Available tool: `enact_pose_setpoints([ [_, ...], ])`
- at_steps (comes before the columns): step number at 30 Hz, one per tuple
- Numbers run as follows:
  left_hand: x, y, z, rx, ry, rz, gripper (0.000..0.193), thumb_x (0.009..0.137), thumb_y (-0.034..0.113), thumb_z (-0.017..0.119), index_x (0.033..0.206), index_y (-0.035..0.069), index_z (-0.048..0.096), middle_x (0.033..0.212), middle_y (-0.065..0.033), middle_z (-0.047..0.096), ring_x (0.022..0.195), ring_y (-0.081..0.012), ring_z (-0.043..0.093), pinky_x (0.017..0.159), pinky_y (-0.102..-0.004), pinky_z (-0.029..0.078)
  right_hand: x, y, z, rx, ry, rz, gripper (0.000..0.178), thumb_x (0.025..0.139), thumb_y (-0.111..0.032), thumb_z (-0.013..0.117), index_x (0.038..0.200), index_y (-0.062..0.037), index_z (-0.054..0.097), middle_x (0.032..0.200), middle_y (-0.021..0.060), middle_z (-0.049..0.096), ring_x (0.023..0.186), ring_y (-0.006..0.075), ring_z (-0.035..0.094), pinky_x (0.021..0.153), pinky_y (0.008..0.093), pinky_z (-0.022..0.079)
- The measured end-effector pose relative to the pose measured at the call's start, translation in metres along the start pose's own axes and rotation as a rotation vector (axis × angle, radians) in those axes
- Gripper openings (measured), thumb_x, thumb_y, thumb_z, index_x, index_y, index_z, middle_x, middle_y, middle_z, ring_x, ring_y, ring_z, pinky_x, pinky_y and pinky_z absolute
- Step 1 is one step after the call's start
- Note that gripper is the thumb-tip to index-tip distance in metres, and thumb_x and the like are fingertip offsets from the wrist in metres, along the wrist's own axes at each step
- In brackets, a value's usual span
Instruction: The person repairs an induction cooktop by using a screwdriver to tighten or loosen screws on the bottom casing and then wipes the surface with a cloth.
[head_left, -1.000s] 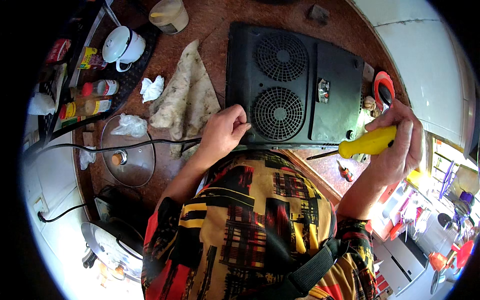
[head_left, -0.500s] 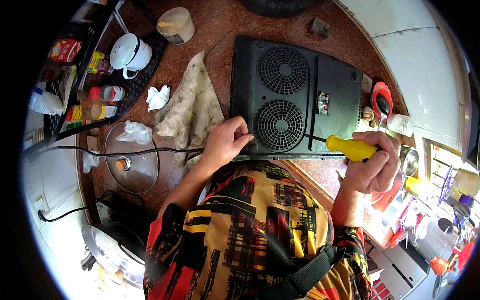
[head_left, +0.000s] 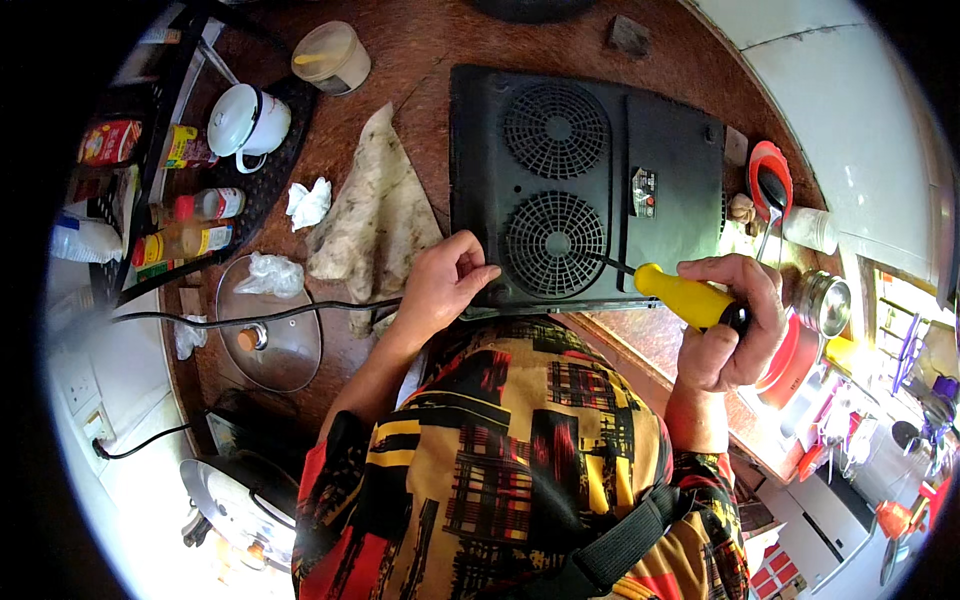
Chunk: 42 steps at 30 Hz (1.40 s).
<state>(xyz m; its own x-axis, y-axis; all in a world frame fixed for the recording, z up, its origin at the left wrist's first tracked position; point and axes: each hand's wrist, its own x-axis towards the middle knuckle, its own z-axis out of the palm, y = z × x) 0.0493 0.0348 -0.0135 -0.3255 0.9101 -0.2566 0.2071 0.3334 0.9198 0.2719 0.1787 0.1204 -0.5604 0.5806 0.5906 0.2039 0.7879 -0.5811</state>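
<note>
A flat black appliance (head_left: 675,260) lies on the counter in front of me, showing two round fan grilles; it looks like the underside of an induction cooker. My right hand (head_left: 728,330) is wrapped round the yellow handle of a screwdriver (head_left: 680,294). Its dark shaft points left, and the tip shows over the right part of the nearer grille (head_left: 556,243); I cannot tell whether it touches. At the appliance's near left corner is my left hand (head_left: 443,285), fingers curled and thumb against the forefinger. Anything in that pinch is too small or hidden to name.
Left of the appliance lie a stained cloth (head_left: 370,215), a black cord (head_left: 250,318) and a glass lid (head_left: 290,350). A white enamel pot (head_left: 265,128) and bottles stand on the rack. A lidded tub (head_left: 335,70) stands behind. Red ladle (head_left: 768,160) and jars are at right.
The screwdriver in my right hand has moved left, its tip going from the flat panel's edge to over the nearer grille. My left hand keeps its place at the corner. The view has shifted slightly.
</note>
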Motion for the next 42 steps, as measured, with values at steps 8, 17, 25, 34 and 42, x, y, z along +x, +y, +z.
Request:
enact_pose_setpoints([
  [8, 0.0, 0.007, -0.001, 0.029, 0.0, -0.012, 0.025, 0.077, 0.006, 0.076, 0.074, 0.003, 0.051, 0.059, -0.0009, 0.047, 0.055, -0.0091, 0.045, 0.052, -0.0268, 0.039, -0.014, 0.011, -0.009, 0.364, 0.0, 0.117, 0.047, 0.091, -0.04, 0.061, 0.119, -0.0068, 0.043, 0.099, 0.0228, 0.056, 0.083, 0.031, 0.063, 0.072, 0.0395, 0.053],
  [17, 0.004, 0.003, -0.004, 0.037, -0.036, -0.026, 0.026, 0.077, 0.007, 0.076, 0.074, 0.004, 0.051, 0.062, 0.0012, 0.048, 0.059, -0.0071, 0.045, 0.055, -0.0243, 0.038, -0.018, 0.015, -0.036, 0.208, -0.073, 0.214, 0.046, 0.08, -0.028, 0.074, 0.108, 0.0011, 0.053, 0.098, 0.0248, 0.061, 0.084, 0.0337, 0.063, 0.073, 0.0411, 0.051],
  [25, 0.006, 0.007, -0.005, -0.008, -0.063, -0.086, 0.025, 0.078, 0.008, 0.076, 0.072, 0.005, 0.051, 0.064, 0.0044, 0.047, 0.061, -0.0049, 0.042, 0.055, -0.0222, 0.036, -0.019, 0.014, -0.058, -0.014, -0.14, 0.32, 0.051, 0.065, -0.026, 0.085, 0.1, 0.0016, 0.059, 0.087, 0.0158, 0.064, 0.071, 0.0306, 0.064, 0.064, 0.0341, 0.051],
  [34, 0.005, 0.004, -0.006, -0.005, -0.056, -0.096, 0.025, 0.078, 0.007, 0.076, 0.072, 0.005, 0.052, 0.064, 0.0053, 0.047, 0.061, -0.004, 0.041, 0.055, -0.0216, 0.035, -0.02, 0.015, -0.061, 0.055, -0.014, 0.105, 0.045, 0.065, -0.021, 0.086, 0.091, 0.0041, 0.059, 0.072, 0.0171, 0.062, 0.063, 0.0283, 0.064, 0.055, 0.0339, 0.05],
  [42, 0.002, 0.011, -0.008, 0.013, -0.045, -0.098, 0.024, 0.079, 0.008, 0.075, 0.073, 0.005, 0.052, 0.064, 0.0058, 0.045, 0.06, -0.0041, 0.039, 0.054, -0.022, 0.032, -0.015, 0.02, -0.048, 0.19, 0.063, 0.093, 0.05, 0.067, -0.021, 0.086, 0.096, 0.0069, 0.057, 0.075, 0.0194, 0.064, 0.067, 0.0294, 0.065, 0.058, 0.035, 0.052],
])
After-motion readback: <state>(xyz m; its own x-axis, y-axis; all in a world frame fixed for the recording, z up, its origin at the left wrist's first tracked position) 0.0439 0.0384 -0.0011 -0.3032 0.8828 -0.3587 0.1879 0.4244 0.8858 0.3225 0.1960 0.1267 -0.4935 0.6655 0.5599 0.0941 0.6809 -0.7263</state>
